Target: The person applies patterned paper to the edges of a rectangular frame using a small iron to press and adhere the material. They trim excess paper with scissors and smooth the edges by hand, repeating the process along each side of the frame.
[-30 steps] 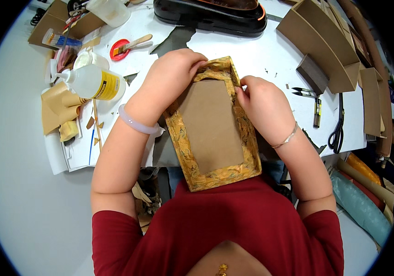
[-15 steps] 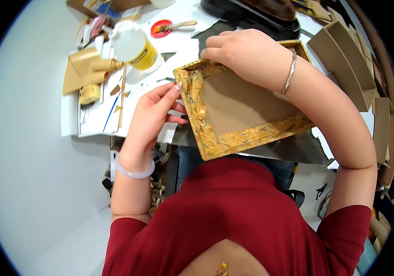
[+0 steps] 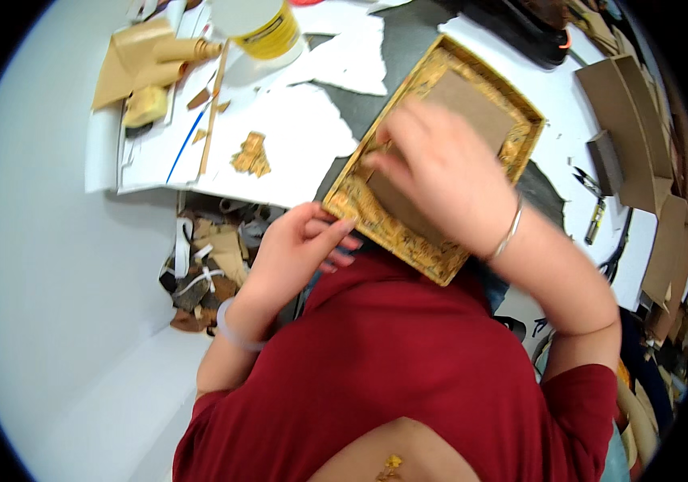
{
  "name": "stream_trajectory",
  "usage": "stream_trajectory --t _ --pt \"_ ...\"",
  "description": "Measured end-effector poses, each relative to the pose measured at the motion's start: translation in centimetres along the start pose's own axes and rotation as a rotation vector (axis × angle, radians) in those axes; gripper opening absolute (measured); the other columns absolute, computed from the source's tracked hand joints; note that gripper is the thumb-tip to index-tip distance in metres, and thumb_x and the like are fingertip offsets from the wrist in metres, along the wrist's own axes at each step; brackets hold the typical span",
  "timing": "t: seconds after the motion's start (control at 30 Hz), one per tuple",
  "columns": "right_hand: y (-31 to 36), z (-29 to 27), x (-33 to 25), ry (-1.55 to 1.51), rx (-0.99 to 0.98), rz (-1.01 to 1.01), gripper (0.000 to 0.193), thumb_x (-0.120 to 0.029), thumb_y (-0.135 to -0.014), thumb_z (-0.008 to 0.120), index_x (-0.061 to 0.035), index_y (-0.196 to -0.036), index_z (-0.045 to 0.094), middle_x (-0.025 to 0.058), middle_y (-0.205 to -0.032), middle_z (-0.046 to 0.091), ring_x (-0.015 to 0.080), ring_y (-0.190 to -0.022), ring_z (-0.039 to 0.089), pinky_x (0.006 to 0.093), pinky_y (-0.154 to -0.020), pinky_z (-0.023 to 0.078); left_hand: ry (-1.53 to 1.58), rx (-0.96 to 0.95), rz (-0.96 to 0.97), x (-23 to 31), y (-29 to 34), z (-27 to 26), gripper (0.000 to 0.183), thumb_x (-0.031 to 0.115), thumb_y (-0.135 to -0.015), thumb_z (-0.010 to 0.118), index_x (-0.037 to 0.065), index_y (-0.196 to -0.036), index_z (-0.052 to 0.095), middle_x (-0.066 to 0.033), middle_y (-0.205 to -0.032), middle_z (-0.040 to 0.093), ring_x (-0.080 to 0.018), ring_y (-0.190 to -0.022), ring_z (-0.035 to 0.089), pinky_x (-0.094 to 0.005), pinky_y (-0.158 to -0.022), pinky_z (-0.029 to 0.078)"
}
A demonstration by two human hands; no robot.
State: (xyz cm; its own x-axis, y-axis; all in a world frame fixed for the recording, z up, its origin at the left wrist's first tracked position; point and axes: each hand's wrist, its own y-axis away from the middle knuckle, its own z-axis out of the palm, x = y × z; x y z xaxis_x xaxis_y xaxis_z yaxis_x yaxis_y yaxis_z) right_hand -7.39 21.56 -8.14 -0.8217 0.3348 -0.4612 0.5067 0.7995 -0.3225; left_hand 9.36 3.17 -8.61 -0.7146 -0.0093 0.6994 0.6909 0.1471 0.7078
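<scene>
A shallow tray-like box [image 3: 480, 251], covered in gold patterned fabric with a bare brown board bottom, is tilted at an angle in front of me. My left hand [image 3: 300, 245] pinches its near-left corner between thumb and fingers. Over the inside of the box, close to its left wall, hovers my right hand [image 3: 448, 165]. Its fingers are bent and smeared by motion, and part of the bottom is hidden beneath it. Whether those fingers hold anything does not show.
A white tub [image 3: 267, 36] with a yellow label stands on the table's far left, near brown paper [image 3: 131, 64], a yellow sponge-like block [image 3: 145, 106] and a crumpled gold scrap [image 3: 251, 154]. At right lie small snips [image 3: 587, 181] and cardboard pieces [image 3: 621, 120]. Scraps fill the space below [image 3: 207, 265].
The box has turned clockwise and moved right. My left hand has shifted down with its corner; my right hand has moved from the far rim to over the inside.
</scene>
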Motion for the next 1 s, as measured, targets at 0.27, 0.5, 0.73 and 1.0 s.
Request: stream_trajectory --t 0.27,0.5,0.73,1.0 --pt "-1.9 -4.9 4.6 0.097 0.524 0.022 0.024 -0.023 -0.094 0.079 -0.0055 -0.107 0.069 0.0143 -0.104 0.069 0.0355 -0.100 0.069 0.0456 -0.088 0.056 -0.413 0.233 0.490 0.1 1.2 -1.4 0.016 0.006 -0.098 0.083 -0.002 -0.098 0.070 -0.0014 -0.080 0.071 -0.0051 -0.071 0.063 -0.0238 -0.062 0.051" --pt "-14.1 -16.8 23.9 0.480 0.374 0.333 0.047 -0.041 -0.100 0.079 -0.0019 -0.122 0.067 0.0211 -0.107 0.074 0.0372 -0.099 0.073 0.0444 -0.090 0.057 -0.618 0.220 0.900 0.4 1.3 -0.5 0.020 0.012 -0.091 0.088 0.001 -0.098 0.074 -0.0083 -0.076 0.072 -0.0166 -0.062 0.069 -0.0285 -0.058 0.055" --pt "-14.5 -15.0 22.5 0.391 0.451 0.414 0.059 -0.059 -0.094 0.079 -0.0051 -0.116 0.071 0.0213 -0.105 0.078 0.0418 -0.101 0.075 0.0480 -0.088 0.058 -0.535 0.373 0.822 -4.4 2.1 -3.0 0.014 0.010 -0.092 0.086 0.004 -0.099 0.075 -0.0091 -0.082 0.073 -0.0203 -0.066 0.070 -0.0305 -0.060 0.055" --pt "-10.8 -16.2 18.3 0.482 0.479 0.304 0.048 -0.026 -0.093 0.084 0.0039 -0.127 0.065 0.0248 -0.123 0.069 0.0425 -0.113 0.067 0.0441 -0.102 0.054 -0.764 0.292 1.073 -1.1 0.3 -2.8 0.031 0.010 -0.085 0.092 0.005 -0.109 0.073 -0.0118 -0.097 0.072 -0.0289 -0.084 0.071 -0.0354 -0.070 0.057"
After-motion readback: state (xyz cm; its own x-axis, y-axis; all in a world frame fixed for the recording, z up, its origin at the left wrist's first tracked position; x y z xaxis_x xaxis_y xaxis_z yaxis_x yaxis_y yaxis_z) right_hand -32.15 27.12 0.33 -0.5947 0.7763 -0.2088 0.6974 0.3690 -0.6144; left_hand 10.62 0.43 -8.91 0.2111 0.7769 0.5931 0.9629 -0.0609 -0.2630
